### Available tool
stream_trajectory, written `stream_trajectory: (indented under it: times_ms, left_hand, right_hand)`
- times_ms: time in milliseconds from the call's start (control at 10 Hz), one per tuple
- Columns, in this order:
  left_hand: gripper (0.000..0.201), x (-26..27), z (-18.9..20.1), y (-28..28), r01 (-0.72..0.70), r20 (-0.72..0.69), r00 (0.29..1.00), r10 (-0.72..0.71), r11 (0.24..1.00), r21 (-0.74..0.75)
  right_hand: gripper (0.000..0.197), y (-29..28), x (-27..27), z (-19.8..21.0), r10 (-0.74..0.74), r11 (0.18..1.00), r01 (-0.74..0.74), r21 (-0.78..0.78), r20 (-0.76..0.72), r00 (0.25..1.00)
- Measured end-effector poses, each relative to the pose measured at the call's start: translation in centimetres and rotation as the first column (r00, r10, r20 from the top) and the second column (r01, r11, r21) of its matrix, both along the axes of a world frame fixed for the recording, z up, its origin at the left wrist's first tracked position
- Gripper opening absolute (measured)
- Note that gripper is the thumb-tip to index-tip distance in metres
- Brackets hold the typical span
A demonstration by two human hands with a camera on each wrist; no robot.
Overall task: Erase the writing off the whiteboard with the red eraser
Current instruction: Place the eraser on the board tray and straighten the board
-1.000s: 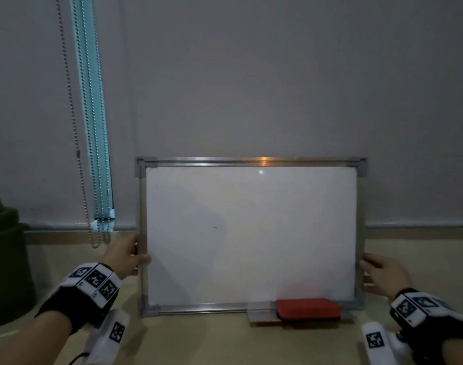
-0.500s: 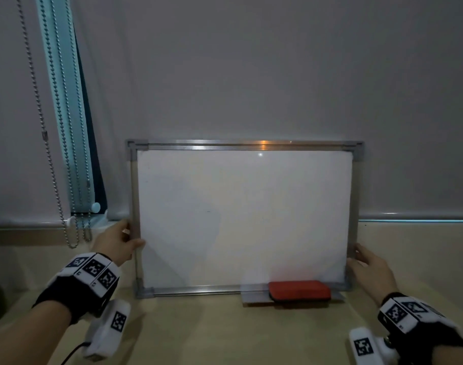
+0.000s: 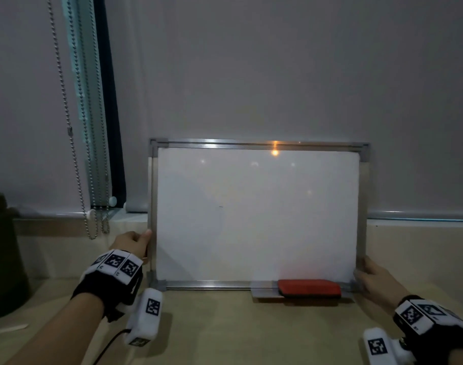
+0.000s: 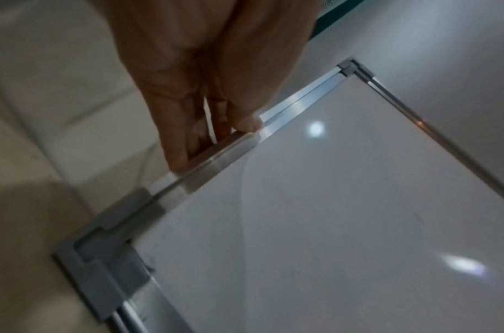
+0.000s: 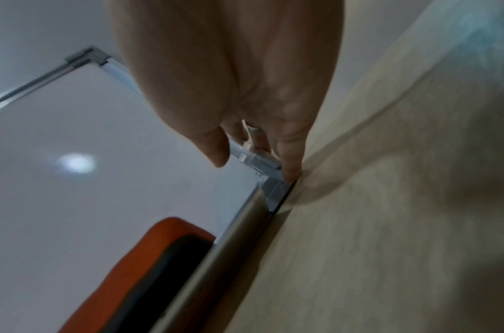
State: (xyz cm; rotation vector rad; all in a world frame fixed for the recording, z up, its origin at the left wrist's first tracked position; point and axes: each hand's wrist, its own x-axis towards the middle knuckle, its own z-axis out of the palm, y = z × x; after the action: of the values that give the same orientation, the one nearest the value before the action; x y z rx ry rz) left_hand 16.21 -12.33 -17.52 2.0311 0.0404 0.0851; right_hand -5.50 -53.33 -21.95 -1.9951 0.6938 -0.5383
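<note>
Whiteboard (image 3: 255,217) stands upright on the beige counter (image 3: 225,325), its back against the grey blind (image 3: 251,75), and its white face looks wiped apart from one tiny dark mark near the middle. The left hand (image 3: 131,243) grips the left rail of the frame low down, thumb on the front edge and fingers (image 4: 176,144) curled behind it. The right hand (image 3: 378,280) holds the right rail just above the bottom corner, thumb in front, fingers tucked behind. The red eraser (image 3: 309,287) lies on the small tray at the board's bottom right, just beside that hand and not touching it. Bare counter runs in front of the board and off to the right. To the left, bead chains (image 3: 93,180) hang just beside the frame, and a dark green thing (image 3: 1,254) farther left is cut off and too dim to name. Both wrist views are blurred.
</note>
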Motion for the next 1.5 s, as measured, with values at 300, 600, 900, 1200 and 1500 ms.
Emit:
stream_trajectory:
  times_ms: [300,600,900,1200,1500]
  left_hand:
    - [0.047,0.0,-0.7,-0.1,-0.025,-0.031,0.999,0.023,0.996,-0.090]
    - [0.051,-2.5,0.7,-1.2,-0.034,0.013,0.999,0.034,0.999,0.014]
    - [0.051,-4.8,-0.3,-2.5,0.046,-0.213,0.977,-0.024,0.994,0.101]
    - [0.038,-3.9,-1.4,-3.5,0.113,-0.219,0.973,-0.069,0.974,0.196]
    - [0.020,-4.0,-1.8,-4.1,0.056,-0.209,0.978,-0.020,0.984,0.166]
  right_hand:
    - [0.033,-0.5,0.4,-0.6,-0.025,0.998,0.026,0.062,-0.014,1.000]
    - [0.044,1.2,-0.6,0.8,-0.078,0.997,0.080,0.007,-0.138,0.987]
    - [0.010,1.9,-1.3,-0.1,-0.047,0.996,0.059,0.069,-0.157,0.986]
    - [0.055,3.3,1.3,-0.3,-0.098,0.984,0.114,0.140,-0.115,0.989]
    - [0.051,2.9,0.5,-0.4,-0.077,0.985,0.094,0.142,-0.122,0.990]
